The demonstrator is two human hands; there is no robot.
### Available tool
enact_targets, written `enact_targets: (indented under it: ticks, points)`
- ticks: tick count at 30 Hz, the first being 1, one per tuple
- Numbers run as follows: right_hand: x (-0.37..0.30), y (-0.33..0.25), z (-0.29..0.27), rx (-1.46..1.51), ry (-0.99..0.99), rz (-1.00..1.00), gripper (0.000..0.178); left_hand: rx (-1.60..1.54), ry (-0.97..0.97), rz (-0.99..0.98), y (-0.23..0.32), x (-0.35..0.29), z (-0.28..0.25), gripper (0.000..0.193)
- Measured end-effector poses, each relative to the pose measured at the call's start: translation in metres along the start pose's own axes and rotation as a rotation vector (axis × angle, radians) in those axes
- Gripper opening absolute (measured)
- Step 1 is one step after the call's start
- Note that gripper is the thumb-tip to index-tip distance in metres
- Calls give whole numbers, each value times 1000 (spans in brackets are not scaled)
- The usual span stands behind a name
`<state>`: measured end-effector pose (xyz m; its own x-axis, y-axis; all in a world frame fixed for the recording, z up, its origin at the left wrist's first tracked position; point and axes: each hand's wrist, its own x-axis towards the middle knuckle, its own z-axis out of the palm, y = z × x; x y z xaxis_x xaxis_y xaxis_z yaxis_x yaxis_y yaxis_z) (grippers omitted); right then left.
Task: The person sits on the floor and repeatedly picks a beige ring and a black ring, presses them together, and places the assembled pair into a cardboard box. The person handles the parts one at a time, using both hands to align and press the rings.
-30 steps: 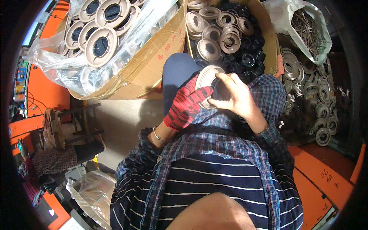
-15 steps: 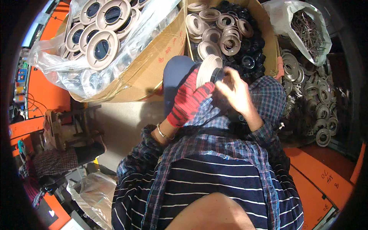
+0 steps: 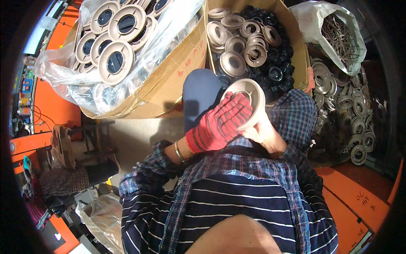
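A beige plastic flanged ring [image 3: 257,95] is held over my lap, its wide ribbed face tilted up toward me. My left hand [image 3: 222,122], in a red and black striped knit glove, lies across that face with the fingers bent over its central opening. My bare right hand [image 3: 264,132] grips the ring from behind at its lower right edge; most of those fingers are hidden by it. Whether a black piece sits inside the ring cannot be seen, as the glove covers the middle.
Ahead, a cardboard box [image 3: 300,55] holds loose beige rings [image 3: 232,63] and black round parts [image 3: 275,73]. At left, a plastic-lined carton [image 3: 169,91] carries beige rings with black centres [image 3: 115,62]. On the right are a white sack [image 3: 308,19] and heaped rings [image 3: 358,154].
The ring has turned from side-on to face me and come lower. My left hand has moved from its side onto its face; my right hand has gone behind it. The black piece is now hidden.
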<state>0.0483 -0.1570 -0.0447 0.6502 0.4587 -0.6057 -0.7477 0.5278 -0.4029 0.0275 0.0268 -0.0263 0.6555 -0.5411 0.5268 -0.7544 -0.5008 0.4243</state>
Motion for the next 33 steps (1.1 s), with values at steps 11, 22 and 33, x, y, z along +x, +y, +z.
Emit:
enact_targets:
  ticks: [11,22,33]
  points:
    - [118,-44,-28,-940,-58,-356,56,340,391,-436,-24,10,-137,58]
    - [213,-50,-58,-1788,313,-1116,41,422,585,-456,-82,70,-217,70]
    - [75,-94,-29,-1079,-87,-726,27,-980,452,-883,-67,47,49,38]
